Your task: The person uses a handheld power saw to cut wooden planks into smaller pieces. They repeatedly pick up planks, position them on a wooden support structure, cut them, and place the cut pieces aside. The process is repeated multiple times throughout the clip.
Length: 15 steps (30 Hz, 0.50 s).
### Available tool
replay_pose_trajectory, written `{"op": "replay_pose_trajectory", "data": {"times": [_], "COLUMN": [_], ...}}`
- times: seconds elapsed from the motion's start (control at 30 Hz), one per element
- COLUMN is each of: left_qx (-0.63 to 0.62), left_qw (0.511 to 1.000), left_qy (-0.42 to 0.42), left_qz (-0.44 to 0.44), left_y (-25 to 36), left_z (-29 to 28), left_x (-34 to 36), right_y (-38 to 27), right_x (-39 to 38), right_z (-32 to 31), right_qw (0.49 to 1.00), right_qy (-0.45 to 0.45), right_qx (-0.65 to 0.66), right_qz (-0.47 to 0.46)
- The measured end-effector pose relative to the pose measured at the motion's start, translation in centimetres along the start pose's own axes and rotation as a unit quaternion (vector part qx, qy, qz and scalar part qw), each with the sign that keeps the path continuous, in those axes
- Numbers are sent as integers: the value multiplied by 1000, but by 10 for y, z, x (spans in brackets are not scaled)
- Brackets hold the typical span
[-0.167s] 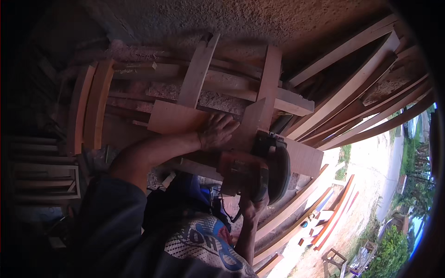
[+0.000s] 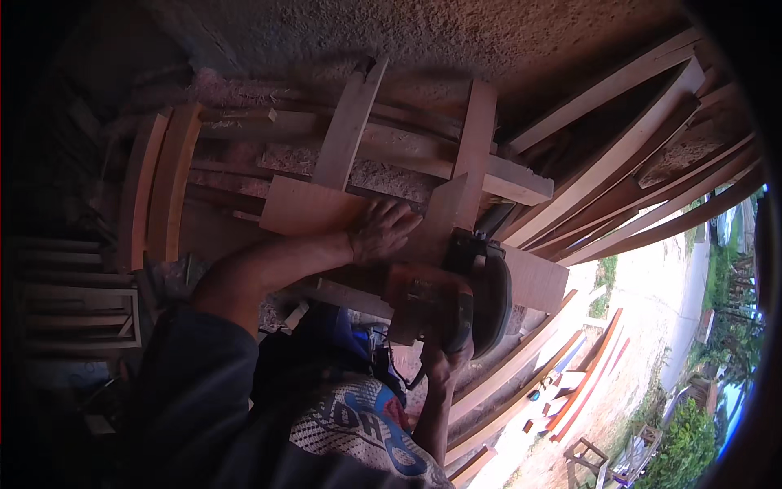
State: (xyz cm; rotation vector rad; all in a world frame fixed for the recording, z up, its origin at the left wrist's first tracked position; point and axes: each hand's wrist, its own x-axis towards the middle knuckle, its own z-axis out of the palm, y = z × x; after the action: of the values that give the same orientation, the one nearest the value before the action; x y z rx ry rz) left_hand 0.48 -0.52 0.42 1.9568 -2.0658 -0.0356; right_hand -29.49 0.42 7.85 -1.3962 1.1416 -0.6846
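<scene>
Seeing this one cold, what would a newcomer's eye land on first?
Probably the glaring sunlit ground on the right, far brighter than the shaded workspace. Next, just right of centre, comes the bulky power tool with its dark, rounded part, the right hand gripping its lower end. Beside it, the left hand rests on a flat wooden board near the middle.

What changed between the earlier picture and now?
Nothing visibly changed; nothing was taken hold of or let go. The left hand stays on the flat, reddish-brown wooden board, and the right hand stays on the red-and-black power tool.
</scene>
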Motion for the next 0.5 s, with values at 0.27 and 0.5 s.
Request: {"op": "replay_pose_trajectory", "data": {"times": [0.27, 0.5], "left_qx": [-18, -49], "left_qw": [1000, 999], "left_qy": [4, 5], "left_qz": [3, 1], "left_y": [0, 2], "left_z": [5, -5], "left_x": [-3, -5], "right_y": [7, 6], "right_x": [10, 19], "right_z": [-1, 1], "right_qw": [1000, 1000], "right_qy": [-2, 8], "right_qx": [-20, -5], "right_qz": [-11, -10]}}
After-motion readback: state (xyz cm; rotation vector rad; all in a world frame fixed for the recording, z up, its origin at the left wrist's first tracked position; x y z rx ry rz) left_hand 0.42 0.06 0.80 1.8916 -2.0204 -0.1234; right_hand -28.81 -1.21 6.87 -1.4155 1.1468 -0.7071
